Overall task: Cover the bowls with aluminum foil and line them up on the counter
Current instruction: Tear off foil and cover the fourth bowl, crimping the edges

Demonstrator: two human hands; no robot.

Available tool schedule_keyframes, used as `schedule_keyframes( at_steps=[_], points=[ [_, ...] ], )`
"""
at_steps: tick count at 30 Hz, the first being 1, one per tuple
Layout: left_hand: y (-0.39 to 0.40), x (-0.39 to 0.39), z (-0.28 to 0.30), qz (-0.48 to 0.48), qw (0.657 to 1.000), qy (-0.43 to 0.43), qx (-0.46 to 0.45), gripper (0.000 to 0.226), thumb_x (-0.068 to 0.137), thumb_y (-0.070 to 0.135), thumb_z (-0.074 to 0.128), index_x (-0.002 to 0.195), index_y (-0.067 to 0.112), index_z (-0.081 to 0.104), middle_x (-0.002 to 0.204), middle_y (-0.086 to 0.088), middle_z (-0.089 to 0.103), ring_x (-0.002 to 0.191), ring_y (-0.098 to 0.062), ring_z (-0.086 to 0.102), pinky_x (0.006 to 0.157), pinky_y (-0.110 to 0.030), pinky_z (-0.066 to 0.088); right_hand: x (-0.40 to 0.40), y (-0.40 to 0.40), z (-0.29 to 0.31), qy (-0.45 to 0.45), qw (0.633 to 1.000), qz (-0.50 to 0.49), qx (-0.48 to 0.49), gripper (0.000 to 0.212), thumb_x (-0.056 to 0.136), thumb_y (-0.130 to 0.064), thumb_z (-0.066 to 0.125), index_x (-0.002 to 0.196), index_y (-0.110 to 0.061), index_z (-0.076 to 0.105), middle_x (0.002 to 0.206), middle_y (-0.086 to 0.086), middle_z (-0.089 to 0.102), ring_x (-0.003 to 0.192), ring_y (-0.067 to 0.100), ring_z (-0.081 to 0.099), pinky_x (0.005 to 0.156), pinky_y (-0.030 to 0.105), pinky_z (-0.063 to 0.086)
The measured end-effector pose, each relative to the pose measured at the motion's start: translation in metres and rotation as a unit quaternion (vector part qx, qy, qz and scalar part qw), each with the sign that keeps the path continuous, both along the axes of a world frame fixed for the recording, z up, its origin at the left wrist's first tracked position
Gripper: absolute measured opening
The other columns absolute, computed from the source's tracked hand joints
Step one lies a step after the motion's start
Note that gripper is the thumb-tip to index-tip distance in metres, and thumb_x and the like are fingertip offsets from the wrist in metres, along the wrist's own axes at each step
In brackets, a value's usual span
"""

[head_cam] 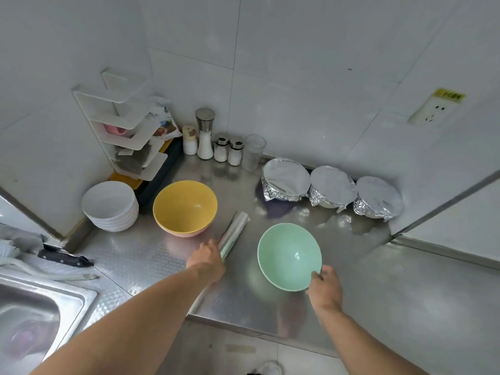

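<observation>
A green bowl (288, 255) sits tilted on the steel counter (378, 288), and my right hand (324, 289) pinches its near rim. My left hand (207, 259) grips a roll of aluminum foil (234, 234) that lies on the counter between the green bowl and a yellow bowl (185, 205) stacked in a pink one. Three foil-covered bowls (285, 181) (332, 188) (377, 197) stand in a row along the back wall at the right.
A stack of white bowls (109, 205) stands at the left by a white corner rack (121, 125). Shakers and a clear cup (253, 151) line the back wall. A sink (35, 315) and a knife (65, 258) are at the far left.
</observation>
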State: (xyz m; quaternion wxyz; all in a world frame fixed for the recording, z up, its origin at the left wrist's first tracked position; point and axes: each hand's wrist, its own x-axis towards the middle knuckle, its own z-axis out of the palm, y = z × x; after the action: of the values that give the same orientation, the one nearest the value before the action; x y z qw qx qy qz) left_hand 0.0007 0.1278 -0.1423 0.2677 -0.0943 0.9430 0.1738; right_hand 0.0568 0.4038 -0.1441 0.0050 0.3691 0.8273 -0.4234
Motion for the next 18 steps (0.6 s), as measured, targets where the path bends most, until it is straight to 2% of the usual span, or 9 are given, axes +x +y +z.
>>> schedule_keyframes(
  at_steps=[4, 6, 10, 12, 14, 15, 16, 18],
  points=[
    [0.002, 0.006, -0.012, -0.030, 0.999, 0.005, -0.031, 0.058, 0.088, 0.017, 0.068, 0.138, 0.014, 0.040, 0.139, -0.011, 0.049, 0.130, -0.032, 0.053, 0.105, -0.038, 0.048, 0.011, 0.002, 0.002, -0.017, 1.000, -0.010, -0.022, 0.015, 0.093, -0.005, 0.050, 0.103, -0.017, 0.053, 0.079, 0.009, 0.069, 0.061, 0.031, 0.069, 0.059, 0.033, 0.052],
    [0.002, 0.007, -0.012, -0.034, 0.999, 0.014, -0.034, 0.053, 0.089, 0.011, 0.063, 0.138, 0.012, 0.042, 0.138, -0.012, 0.051, 0.128, -0.033, 0.055, 0.105, -0.039, 0.049, 0.013, 0.004, 0.000, -0.022, 0.999, -0.004, -0.035, 0.015, 0.093, -0.006, 0.051, 0.105, -0.015, 0.055, 0.083, 0.009, 0.070, 0.053, 0.026, 0.068, 0.056, 0.032, 0.052],
    [0.003, 0.006, -0.003, -0.003, 1.000, -0.002, 0.009, 0.054, 0.088, 0.013, 0.062, 0.139, 0.008, 0.047, 0.139, -0.014, 0.056, 0.126, -0.031, 0.059, 0.098, -0.034, 0.051, 0.016, 0.006, 0.007, -0.007, 0.998, 0.012, -0.062, 0.017, 0.095, -0.017, 0.064, 0.110, -0.011, 0.059, 0.084, 0.013, 0.071, 0.057, 0.023, 0.064, 0.041, 0.019, 0.045],
    [0.004, 0.005, 0.005, 0.010, 0.997, -0.022, 0.072, 0.058, 0.084, 0.019, 0.069, 0.139, 0.009, 0.052, 0.133, -0.012, 0.061, 0.118, -0.028, 0.063, 0.089, -0.031, 0.054, 0.017, 0.007, 0.014, -0.006, 0.997, 0.005, -0.077, 0.031, 0.092, -0.034, 0.071, 0.112, -0.014, 0.059, 0.083, 0.012, 0.071, 0.060, 0.022, 0.065, 0.047, 0.021, 0.050],
    [0.007, 0.005, 0.018, 0.027, 0.985, -0.040, 0.168, 0.055, 0.078, 0.019, 0.080, 0.129, 0.009, 0.062, 0.106, -0.008, 0.070, 0.087, -0.022, 0.069, 0.070, -0.030, 0.058, 0.015, 0.010, 0.019, -0.013, 0.997, -0.011, -0.071, 0.053, 0.084, -0.058, 0.069, 0.119, -0.021, 0.056, 0.094, 0.008, 0.072, 0.070, 0.025, 0.071, 0.066, 0.034, 0.059],
    [0.009, 0.005, 0.028, 0.037, 0.975, -0.043, 0.213, 0.049, 0.076, 0.015, 0.084, 0.121, 0.006, 0.065, 0.088, -0.006, 0.069, 0.068, -0.019, 0.066, 0.059, -0.029, 0.054, 0.015, 0.013, 0.021, -0.014, 0.998, -0.014, -0.060, 0.063, 0.078, -0.068, 0.066, 0.122, -0.024, 0.055, 0.103, 0.005, 0.072, 0.078, 0.027, 0.072, 0.076, 0.040, 0.060],
    [0.010, 0.005, 0.037, 0.048, 0.967, -0.042, 0.247, 0.043, 0.076, 0.011, 0.085, 0.114, 0.004, 0.066, 0.074, -0.005, 0.065, 0.055, -0.017, 0.059, 0.054, -0.028, 0.050, 0.015, 0.014, 0.026, -0.013, 0.998, -0.018, -0.053, 0.071, 0.073, -0.074, 0.062, 0.125, -0.026, 0.054, 0.109, 0.003, 0.070, 0.086, 0.030, 0.073, 0.083, 0.043, 0.059],
    [0.010, 0.004, 0.058, 0.074, 0.951, -0.036, 0.299, 0.034, 0.076, 0.006, 0.086, 0.102, 0.001, 0.064, 0.060, -0.007, 0.057, 0.048, -0.019, 0.052, 0.053, -0.029, 0.047, 0.014, 0.011, 0.046, -0.002, 0.999, -0.022, -0.043, 0.073, 0.076, -0.071, 0.062, 0.131, -0.023, 0.053, 0.117, 0.006, 0.069, 0.102, 0.032, 0.070, 0.090, 0.039, 0.055]
  ],
)
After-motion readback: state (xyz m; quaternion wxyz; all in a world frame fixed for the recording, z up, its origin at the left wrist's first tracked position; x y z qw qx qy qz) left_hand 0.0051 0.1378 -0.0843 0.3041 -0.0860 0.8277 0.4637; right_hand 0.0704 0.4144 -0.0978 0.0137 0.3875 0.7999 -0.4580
